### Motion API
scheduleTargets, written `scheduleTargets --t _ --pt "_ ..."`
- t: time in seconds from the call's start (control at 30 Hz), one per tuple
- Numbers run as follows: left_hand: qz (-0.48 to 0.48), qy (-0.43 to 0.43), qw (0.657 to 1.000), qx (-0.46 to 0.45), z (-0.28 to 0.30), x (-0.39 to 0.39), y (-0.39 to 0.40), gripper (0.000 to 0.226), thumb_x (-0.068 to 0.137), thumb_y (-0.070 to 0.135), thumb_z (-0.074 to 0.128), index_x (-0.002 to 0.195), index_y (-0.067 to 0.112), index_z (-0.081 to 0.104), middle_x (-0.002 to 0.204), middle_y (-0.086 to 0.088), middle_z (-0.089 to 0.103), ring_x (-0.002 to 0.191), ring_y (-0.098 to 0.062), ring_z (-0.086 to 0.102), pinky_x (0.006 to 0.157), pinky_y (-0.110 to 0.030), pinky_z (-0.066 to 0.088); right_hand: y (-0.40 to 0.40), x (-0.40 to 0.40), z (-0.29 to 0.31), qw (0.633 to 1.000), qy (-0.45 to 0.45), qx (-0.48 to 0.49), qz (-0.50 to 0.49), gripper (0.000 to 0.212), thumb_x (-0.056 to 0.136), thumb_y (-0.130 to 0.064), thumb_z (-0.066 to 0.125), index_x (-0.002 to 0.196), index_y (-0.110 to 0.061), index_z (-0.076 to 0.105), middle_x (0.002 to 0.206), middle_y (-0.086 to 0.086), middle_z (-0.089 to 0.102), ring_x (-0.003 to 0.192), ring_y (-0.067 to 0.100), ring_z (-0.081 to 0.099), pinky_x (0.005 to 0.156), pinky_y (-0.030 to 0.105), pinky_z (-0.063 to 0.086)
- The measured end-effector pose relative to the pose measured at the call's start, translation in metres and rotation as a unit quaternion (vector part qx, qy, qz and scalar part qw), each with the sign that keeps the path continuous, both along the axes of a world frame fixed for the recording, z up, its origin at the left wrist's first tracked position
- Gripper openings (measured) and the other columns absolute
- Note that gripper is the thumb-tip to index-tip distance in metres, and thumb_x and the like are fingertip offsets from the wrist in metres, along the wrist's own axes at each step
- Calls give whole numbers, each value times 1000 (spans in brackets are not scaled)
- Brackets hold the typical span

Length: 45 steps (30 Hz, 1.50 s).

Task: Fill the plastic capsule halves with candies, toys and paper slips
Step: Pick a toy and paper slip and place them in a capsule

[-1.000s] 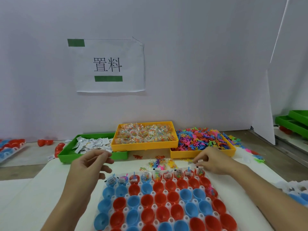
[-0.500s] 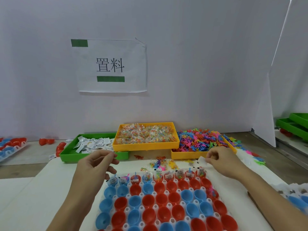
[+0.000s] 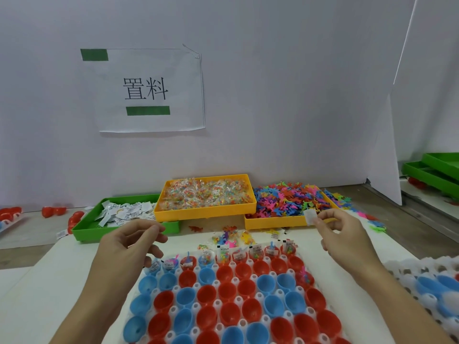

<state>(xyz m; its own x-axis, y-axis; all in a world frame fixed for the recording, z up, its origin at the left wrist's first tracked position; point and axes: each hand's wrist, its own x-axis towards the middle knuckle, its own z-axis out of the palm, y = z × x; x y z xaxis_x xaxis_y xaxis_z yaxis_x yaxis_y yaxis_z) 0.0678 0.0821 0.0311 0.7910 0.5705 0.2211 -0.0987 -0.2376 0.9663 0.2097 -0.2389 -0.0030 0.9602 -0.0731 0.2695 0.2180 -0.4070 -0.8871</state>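
head view: the right hand (image 3: 344, 235) is raised over the far right corner of the white holder tray (image 3: 196, 306), its thumb and forefinger closed in a pinching grip on a small white paper slip (image 3: 309, 218), which is held up in the air in front of the yellow tray of toys (image 3: 273, 223). the left hand (image 3: 129, 244) hovers over the far left corner of the holder tray, fingers loosely curled, thumb and forefinger tips close together; whether its grip holds anything cannot be told.

the holder tray lies on the white bench (image 3: 49, 281) and carries rows of red and blue capsule halves (image 3: 226, 291), open side up. the far row (image 3: 223, 255) already holds candies, toys and paper slips that stick up above the rims; the nearer rows look unfilled, apart from one half near the right edge with a small coloured toy (image 3: 305, 276) in it.

behind the holder tray stand three supply trays: a green tray (image 3: 87, 225) on the left with loose paper slips, a yellow tray of wrapped candies (image 3: 206, 212) in the middle, partly overlapping the other two, and the toy tray on the right, heaped with bright plastic figures. a few toys and candies (image 3: 232, 237) lie loose on the bench between the trays and the holder.

a paper sign (image 3: 149, 90) with two printed characters and green bars hangs on the white wall. a second holder tray (image 3: 422, 281) shows at the right edge.
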Motion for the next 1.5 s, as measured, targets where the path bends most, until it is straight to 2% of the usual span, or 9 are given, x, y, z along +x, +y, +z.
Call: scheduleTargets --t 0.13,0.33,0.5,0.63,0.9,1.07,1.17,1.33,1.5 --pt "0 5 1000 5 -2 1 -1 18 95 11 60 85 13 74 76 -7 74 64 -24 63 57 -35 49 0 -1 -1 994 49 93 28 5 101 -17 56 98 -17 60 63 6 71 49 16 66 41 21 44" --pt "-2 5 1000 5 -2 1 -2 19 95 10 59 83 13 74 75 -8 73 57 -19 64 56 -35 49 8 -7 7 954 101 260 107 13 91 -7 66 101 2 66 86 15 77 80 25 77 57 20 57" --pt "-3 -1 1000 -2 -3 2 -2 20 95 9 58 82 11 73 74 -9 72 59 -21 62 57 -35 49 6 -7 8 933 127 324 96 30 92 -28 68 84 1 66 80 21 75 74 31 76 51 24 57" --pt "-7 -5 1000 -2 -2 2 -3 19 95 9 59 82 10 73 75 -10 72 59 -21 62 56 -35 47 6 -8 7 952 97 272 103 21 71 -21 80 75 -4 68 71 16 71 66 29 75 48 21 54" --pt "-6 0 1000 4 0 0 -4 18 95 11 59 84 12 74 75 -7 73 62 -22 62 57 -35 49 0 -15 11 983 61 70 161 18 84 -11 78 96 -21 72 77 4 77 72 17 74 55 20 53" --pt "-7 0 1000 1 0 0 -3 17 95 10 60 84 11 74 76 -8 73 59 -20 62 57 -35 48 -6 -21 18 973 61 -7 223 14 81 -10 79 75 -23 79 78 -1 77 72 9 72 59 15 52" --pt "-9 1 1000 0 -1 0 -2 17 95 10 60 86 11 74 76 -8 73 59 -19 62 56 -34 48 -8 -24 21 962 69 -38 260 16 82 -10 79 77 -26 79 78 2 77 76 15 73 70 22 56" --pt "-8 2 1000 3 -2 1 -1 17 95 10 60 86 12 74 76 -8 73 60 -21 62 56 -34 48 -8 -25 19 958 81 -71 265 17 82 -10 80 75 -25 79 74 2 76 66 6 68 57 12 48" --pt "-5 6 1000 6 -2 2 -1 16 95 11 60 87 12 74 77 -7 74 63 -23 63 56 -33 48 -7 -26 18 956 92 -95 263 13 80 -15 82 76 -27 79 80 -1 76 75 12 72 63 18 54"
